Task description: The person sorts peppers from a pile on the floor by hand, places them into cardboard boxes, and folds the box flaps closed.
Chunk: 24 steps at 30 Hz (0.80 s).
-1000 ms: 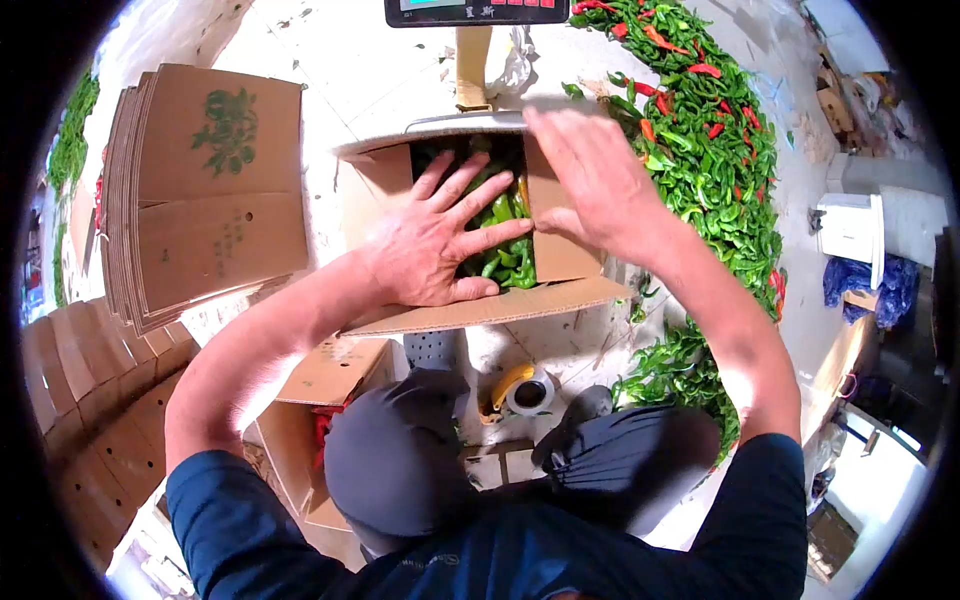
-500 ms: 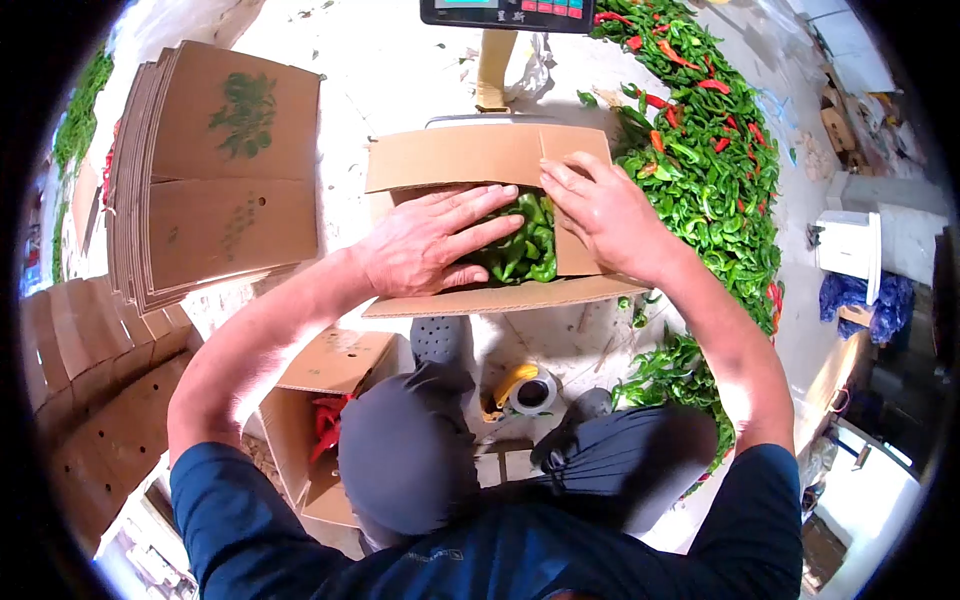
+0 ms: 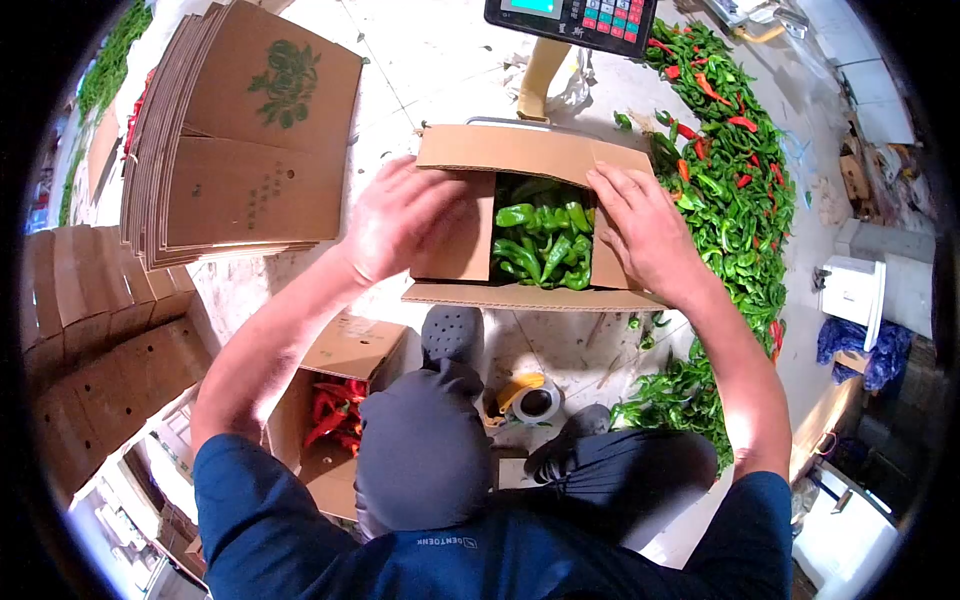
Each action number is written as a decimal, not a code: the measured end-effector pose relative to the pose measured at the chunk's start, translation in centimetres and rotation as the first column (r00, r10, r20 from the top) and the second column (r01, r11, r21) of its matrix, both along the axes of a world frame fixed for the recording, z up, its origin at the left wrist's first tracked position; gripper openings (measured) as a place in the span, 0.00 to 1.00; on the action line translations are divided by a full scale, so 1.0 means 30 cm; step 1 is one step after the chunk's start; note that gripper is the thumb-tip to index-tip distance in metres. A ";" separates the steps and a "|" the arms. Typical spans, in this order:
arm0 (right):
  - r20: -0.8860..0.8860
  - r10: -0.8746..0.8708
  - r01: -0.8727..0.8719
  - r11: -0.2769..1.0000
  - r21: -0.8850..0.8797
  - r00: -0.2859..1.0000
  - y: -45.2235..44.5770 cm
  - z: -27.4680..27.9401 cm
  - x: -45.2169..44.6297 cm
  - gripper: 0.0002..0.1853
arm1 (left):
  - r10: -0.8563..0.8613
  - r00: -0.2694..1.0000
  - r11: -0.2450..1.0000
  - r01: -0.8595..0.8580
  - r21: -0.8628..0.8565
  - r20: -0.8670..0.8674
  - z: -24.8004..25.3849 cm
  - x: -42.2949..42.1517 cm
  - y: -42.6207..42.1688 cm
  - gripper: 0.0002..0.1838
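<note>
An open cardboard box point(image 3: 535, 152) stands in front of me with green peppers point(image 3: 545, 245) inside. Its long flaps stick out at the far and near sides, while the left end flap point(image 3: 465, 240) and right end flap point(image 3: 612, 262) lie folded inward over the peppers. My left hand point(image 3: 405, 215), slightly blurred, rests on the left end flap with its fingers loosely bent and apart. On the opposite side, my right hand point(image 3: 645, 230) lies over the right end flap, fingers stretched toward the far flap. Peppers show in the gap between the hands.
Flattened cardboard boxes point(image 3: 265, 130) are stacked at left. A digital scale display point(image 3: 575, 18) stands behind the box. Loose green and red peppers point(image 3: 735, 210) cover the floor at right. Below are a box of red peppers point(image 3: 335, 412) and a tape roll point(image 3: 537, 402) by my feet.
My left hand has moved left, off the peppers and onto the left end flap, which is now folded in. More peppers show. My right hand stays at the right flap. The view has shifted.
</note>
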State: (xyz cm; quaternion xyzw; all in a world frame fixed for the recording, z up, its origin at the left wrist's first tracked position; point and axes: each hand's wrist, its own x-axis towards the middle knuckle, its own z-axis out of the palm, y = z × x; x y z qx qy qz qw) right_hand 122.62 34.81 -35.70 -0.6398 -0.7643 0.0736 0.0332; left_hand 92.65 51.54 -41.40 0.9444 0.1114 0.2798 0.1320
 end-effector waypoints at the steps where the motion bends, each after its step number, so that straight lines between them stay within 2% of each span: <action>1: -0.002 -0.008 0.008 1.000 0.016 1.000 -0.001 -0.002 -0.001 0.39 | 0.099 0.995 0.995 -0.100 0.023 0.022 -0.005 -0.005 0.017 0.13; 3: -0.005 -0.021 0.021 0.999 0.045 1.000 -0.003 -0.005 -0.006 0.42 | 0.374 0.926 0.920 -0.364 -0.146 0.051 -0.044 -0.001 0.028 0.15; 4: -0.008 -0.042 0.042 0.999 0.031 0.999 -0.003 -0.002 -0.007 0.43 | 0.483 0.874 0.839 -0.478 -0.260 -0.045 -0.054 0.004 0.041 0.18; 5: -0.010 -0.060 0.060 0.998 0.017 0.998 -0.003 0.003 -0.007 0.43 | 0.500 0.855 0.739 -0.503 -0.449 -0.135 -0.057 0.002 0.057 0.25; 7: 0.035 -0.070 0.069 0.997 0.038 0.997 0.003 0.016 -0.010 0.46 | 0.488 0.867 0.563 -0.403 -0.722 -0.103 -0.075 0.042 0.096 0.31; 8: 0.081 -0.062 0.056 0.996 0.069 0.995 0.005 0.024 -0.014 0.48 | 0.426 0.869 0.561 -0.472 -0.679 -0.252 -0.074 0.044 0.127 0.30; 9: 0.125 -0.054 0.042 0.994 0.099 0.991 0.006 0.029 -0.017 0.49 | 0.461 0.853 0.410 -0.448 -0.794 -0.244 -0.075 0.053 0.132 0.22; 11: 0.157 -0.057 0.041 0.994 0.106 0.986 0.006 0.028 -0.015 0.50 | 0.542 0.806 0.367 -0.484 -0.795 -0.240 -0.081 0.064 0.129 0.17; 14: 0.145 -0.058 0.044 0.994 0.098 0.988 0.006 0.029 -0.011 0.51 | 0.538 0.826 0.396 -0.423 -0.815 -0.168 -0.083 0.058 0.119 0.12; 17: 0.144 -0.049 0.033 0.993 0.112 0.988 0.009 0.030 -0.014 0.51 | 0.465 0.885 0.778 -0.410 -0.476 -0.004 -0.119 0.041 0.140 0.06; 18: 0.145 -0.048 0.032 0.993 0.113 0.988 0.011 0.031 -0.012 0.50 | 0.424 0.904 0.823 -0.361 -0.439 0.050 -0.147 0.036 0.151 0.06; 21: 0.147 -0.044 0.025 0.991 0.130 0.988 0.003 0.023 -0.004 0.49 | 0.484 0.853 0.733 -0.275 -0.622 0.193 -0.156 -0.014 0.116 0.09; 22: 0.138 -0.045 0.027 0.991 0.130 0.989 0.006 0.028 -0.007 0.48 | 0.567 0.790 0.647 -0.254 -0.719 0.231 -0.201 -0.061 0.122 0.11; 23: 0.131 -0.046 0.029 0.991 0.130 0.990 0.009 0.030 -0.010 0.47 | 0.726 0.686 0.447 -0.431 -0.784 0.036 -0.154 -0.098 0.102 0.13; 24: 0.138 -0.048 0.030 0.991 0.131 0.989 0.007 0.024 -0.007 0.44 | 0.722 0.665 0.574 -0.730 -0.372 -0.193 -0.259 -0.248 0.168 0.11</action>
